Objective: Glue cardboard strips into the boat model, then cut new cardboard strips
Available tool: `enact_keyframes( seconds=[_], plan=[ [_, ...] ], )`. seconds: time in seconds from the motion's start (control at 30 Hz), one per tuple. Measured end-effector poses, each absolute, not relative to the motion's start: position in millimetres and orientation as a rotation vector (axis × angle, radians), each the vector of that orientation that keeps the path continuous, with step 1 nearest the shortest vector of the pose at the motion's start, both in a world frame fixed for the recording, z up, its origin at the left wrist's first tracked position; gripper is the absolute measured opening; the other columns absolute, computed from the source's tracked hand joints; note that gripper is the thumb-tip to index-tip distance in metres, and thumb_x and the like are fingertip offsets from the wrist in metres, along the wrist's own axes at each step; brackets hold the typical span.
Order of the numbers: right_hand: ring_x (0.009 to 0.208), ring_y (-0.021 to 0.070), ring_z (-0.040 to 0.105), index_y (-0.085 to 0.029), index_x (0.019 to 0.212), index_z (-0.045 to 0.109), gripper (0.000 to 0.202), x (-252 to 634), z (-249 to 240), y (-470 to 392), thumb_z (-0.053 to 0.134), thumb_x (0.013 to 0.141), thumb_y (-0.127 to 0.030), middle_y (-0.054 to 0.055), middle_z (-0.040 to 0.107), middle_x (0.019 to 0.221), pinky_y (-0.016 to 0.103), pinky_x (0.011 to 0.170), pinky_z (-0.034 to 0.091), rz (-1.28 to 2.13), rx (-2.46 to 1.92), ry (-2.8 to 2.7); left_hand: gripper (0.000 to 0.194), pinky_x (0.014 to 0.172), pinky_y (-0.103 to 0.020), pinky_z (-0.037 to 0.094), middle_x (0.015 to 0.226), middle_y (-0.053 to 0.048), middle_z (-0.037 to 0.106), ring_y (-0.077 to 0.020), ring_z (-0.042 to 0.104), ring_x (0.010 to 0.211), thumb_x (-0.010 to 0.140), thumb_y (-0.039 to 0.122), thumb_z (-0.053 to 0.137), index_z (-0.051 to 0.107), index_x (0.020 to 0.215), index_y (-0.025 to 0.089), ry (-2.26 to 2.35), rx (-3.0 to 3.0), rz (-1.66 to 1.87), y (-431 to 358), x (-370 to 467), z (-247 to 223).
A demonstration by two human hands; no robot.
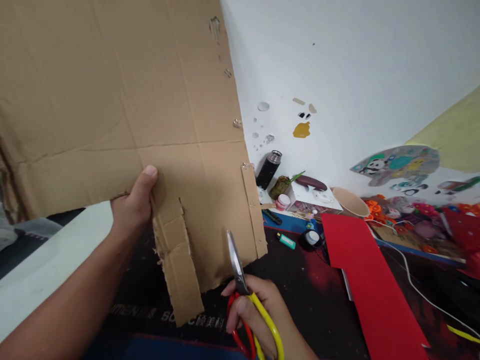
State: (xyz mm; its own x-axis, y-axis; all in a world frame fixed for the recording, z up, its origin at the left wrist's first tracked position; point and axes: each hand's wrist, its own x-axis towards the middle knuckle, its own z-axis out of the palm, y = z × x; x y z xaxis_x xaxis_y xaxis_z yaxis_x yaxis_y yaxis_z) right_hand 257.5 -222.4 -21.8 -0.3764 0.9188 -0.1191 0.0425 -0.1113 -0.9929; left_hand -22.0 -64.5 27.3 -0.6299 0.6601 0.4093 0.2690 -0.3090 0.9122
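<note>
A large brown cardboard sheet (157,110) stands tilted before me, filling the upper left. My left hand (137,197) grips its lower edge, thumb on the near face and fingers hidden behind. Beside that hand a partly cut strip (183,275) hangs down, with a slit along its right side. In my right hand (262,305) is a pair of scissors (237,265) with one red and one yellow handle. Their blades look closed and point upward in front of the cardboard's lower part; whether the tip touches it I cannot tell. Staples run along the sheet's right edge.
On the dark table mat (296,295) lie a red sheet (369,280) and a green lighter (287,241). A black thermos (269,170), a small pink-lidded jar (282,202) and a white box (315,197) stand by the wall. A white cable (408,280) crosses the right side.
</note>
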Motion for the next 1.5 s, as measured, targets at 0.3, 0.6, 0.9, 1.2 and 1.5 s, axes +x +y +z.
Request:
enact_keyframes(
  seconds=[0.3,0.6,0.9,1.2,1.5],
  plan=[
    [0.067,0.0195,0.073,-0.018,0.123,0.077,0.095,238.6,-37.1,-220.1,0.092,0.061,-0.088,0.006,0.078,0.081,0.027,0.062,0.056,1.737,-1.067,-1.438,0.056,0.126,-0.050,0.050,0.147,-0.018,0.074,-0.0351,0.068,0.140,0.083,0.048,0.083,0.076,0.126,0.013,1.608,0.984,2.065,-65.5,-17.9,29.8],
    [0.101,0.0291,0.079,-0.024,0.132,0.077,0.091,249.2,-6.1,-205.7,0.105,0.057,-0.066,0.009,0.083,0.110,0.038,0.089,0.061,1.889,-1.050,-1.506,0.059,0.128,-0.052,0.049,0.157,-0.020,0.066,-0.0373,0.066,0.143,0.082,0.049,0.085,0.077,0.127,0.012,1.669,0.947,1.965,-74.6,-17.2,32.5],
    [0.063,0.0127,0.071,-0.016,0.126,0.075,0.080,240.8,-13.7,-208.4,0.076,0.086,-0.085,0.007,0.077,0.093,0.022,0.059,0.050,1.875,-1.023,-1.440,0.056,0.134,-0.054,0.041,0.154,-0.018,0.069,-0.0380,0.059,0.150,0.083,0.050,0.086,0.080,0.126,0.013,1.732,0.948,1.875,-83.3,-15.2,37.7],
    [0.052,0.0097,0.066,-0.015,0.119,0.072,0.074,222.9,-8.6,-200.6,0.073,0.090,-0.084,0.005,0.076,0.085,0.019,0.050,0.048,1.847,-1.036,-1.426,0.071,0.137,-0.051,0.034,0.156,-0.018,0.067,-0.0367,0.054,0.155,0.087,0.067,0.077,0.077,0.134,0.014,1.905,1.026,1.667,-90.9,-16.7,38.0],
    [0.050,0.0080,0.062,-0.015,0.113,0.070,0.068,218.7,-1.7,-199.2,0.074,0.093,-0.079,0.002,0.072,0.079,0.017,0.049,0.048,1.921,-1.027,-1.412,0.073,0.137,-0.050,0.032,0.158,-0.017,0.065,-0.0352,0.053,0.155,0.089,0.068,0.073,0.075,0.139,0.014,1.945,1.072,1.611,-93.7,-18.1,42.1]
  ],
)
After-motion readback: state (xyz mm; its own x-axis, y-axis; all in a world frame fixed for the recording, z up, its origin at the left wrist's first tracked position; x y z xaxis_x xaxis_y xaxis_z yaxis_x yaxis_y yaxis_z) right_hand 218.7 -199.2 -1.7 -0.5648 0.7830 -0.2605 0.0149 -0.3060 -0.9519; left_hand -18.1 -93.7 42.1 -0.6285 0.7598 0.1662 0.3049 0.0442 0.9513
